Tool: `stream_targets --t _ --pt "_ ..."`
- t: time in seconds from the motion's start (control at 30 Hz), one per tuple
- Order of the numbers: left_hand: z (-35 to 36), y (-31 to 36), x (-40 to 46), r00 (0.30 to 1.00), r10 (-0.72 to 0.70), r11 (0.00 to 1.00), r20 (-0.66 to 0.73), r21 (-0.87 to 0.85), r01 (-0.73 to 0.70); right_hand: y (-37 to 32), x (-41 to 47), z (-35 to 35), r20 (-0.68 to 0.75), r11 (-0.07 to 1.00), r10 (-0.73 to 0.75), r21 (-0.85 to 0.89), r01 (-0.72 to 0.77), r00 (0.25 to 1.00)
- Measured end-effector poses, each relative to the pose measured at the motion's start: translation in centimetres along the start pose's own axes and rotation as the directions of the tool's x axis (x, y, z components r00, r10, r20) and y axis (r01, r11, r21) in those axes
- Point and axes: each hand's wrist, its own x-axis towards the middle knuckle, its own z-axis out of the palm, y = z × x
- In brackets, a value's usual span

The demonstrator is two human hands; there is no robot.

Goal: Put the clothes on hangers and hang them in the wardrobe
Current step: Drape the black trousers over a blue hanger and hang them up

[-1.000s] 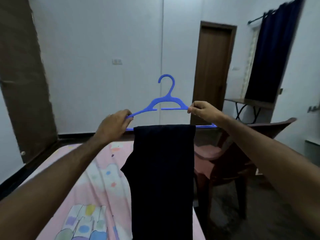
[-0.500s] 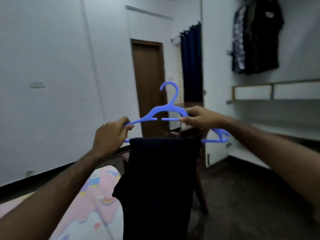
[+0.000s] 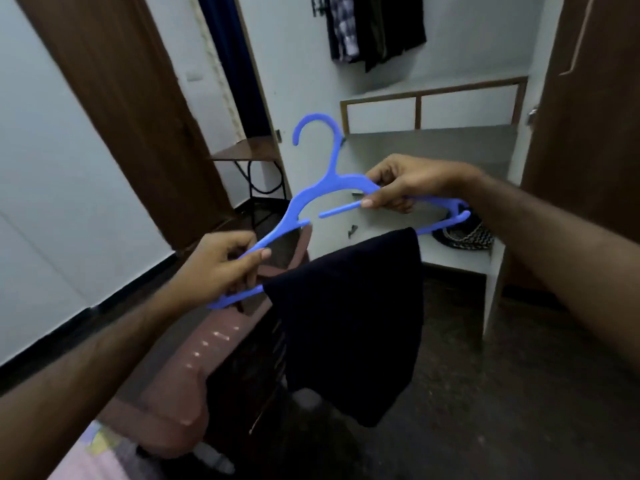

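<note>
At centre of the head view, held up in both hands: a blue hanger (image 3: 325, 195), tilted so its left end sits lower than its right, hook pointing up. Left hand (image 3: 214, 268) curled round the lower left shoulder of the hanger, thumb pressed on top. Right hand (image 3: 408, 185) pinching the upper right shoulder near the neck, fingers wrapped over the plastic. Hands well apart, one at each side of the hanger. Draped over the bottom bar between them: dark trousers (image 3: 349, 323), folded, hanging straight down. Below and left: a brown plastic chair (image 3: 194, 368), with a corner of pink bedding (image 3: 93, 455) beneath. Ahead: an open wardrobe (image 3: 429, 133) with a grey shelf, its brown door (image 3: 588, 140) at right. High up inside: hung clothes (image 3: 377, 26). Left: a brown room door (image 3: 117, 98) beside a dark blue curtain (image 3: 235, 64).
</note>
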Motion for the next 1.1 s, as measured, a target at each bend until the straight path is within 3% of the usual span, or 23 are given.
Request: stream_targets --t 0.2,0.33,0.5,0.57,0.67,0.73,0.8,0.97,1.1 --pt "-2.9 7.4 13.0 0.993 -0.100 0.985 -0.064 -0.150 0.089 -5.4 1.9 -15.1 -0.278 0.950 0.004 -0.298 -0.090 0.961" --pt "-8.8 12.4 20.4 0.990 -0.087 0.986 -0.107 -0.152 0.070 -9.5 3.6 -21.3 -0.557 0.905 -0.102 -0.397 -0.155 0.824" --pt "-15.9 16.6 28.2 0.983 0.003 0.999 -0.181 -0.048 -0.012 -13.2 4.8 -25.1 -0.668 0.750 -0.335 -0.616 -0.242 0.665" --pt "-17.7 17.1 30.4 0.972 0.027 0.999 -0.231 -0.014 -0.031 -14.0 5.2 -26.1 -0.633 0.647 -0.463 -0.720 -0.253 0.620" --pt "-20.0 17.5 33.7 0.965 0.065 0.997 -0.255 -0.012 -0.070 -14.5 6.4 -27.5 -0.407 0.459 -0.530 -0.875 -0.152 0.744" --pt "-21.4 18.0 36.1 0.960 0.105 0.994 -0.260 -0.010 -0.111 -14.9 8.0 -29.3 -0.342 0.430 -0.460 -0.893 -0.130 0.819" --pt "-22.3 18.7 38.8 0.951 0.147 0.989 -0.271 0.017 -0.148 -15.6 9.9 -31.8 -0.358 0.423 -0.443 -0.892 -0.161 0.822" --pt "-23.6 20.0 47.0 0.954 0.159 0.985 -0.253 0.107 -0.135 -16.9 13.6 -39.2 -0.401 0.279 -0.410 -0.910 -0.306 0.819" --pt "-25.0 18.8 54.8 0.960 0.147 0.989 -0.237 0.058 -0.137 -16.3 17.5 -44.9 -0.457 0.242 -0.434 -0.889 -0.389 0.776"
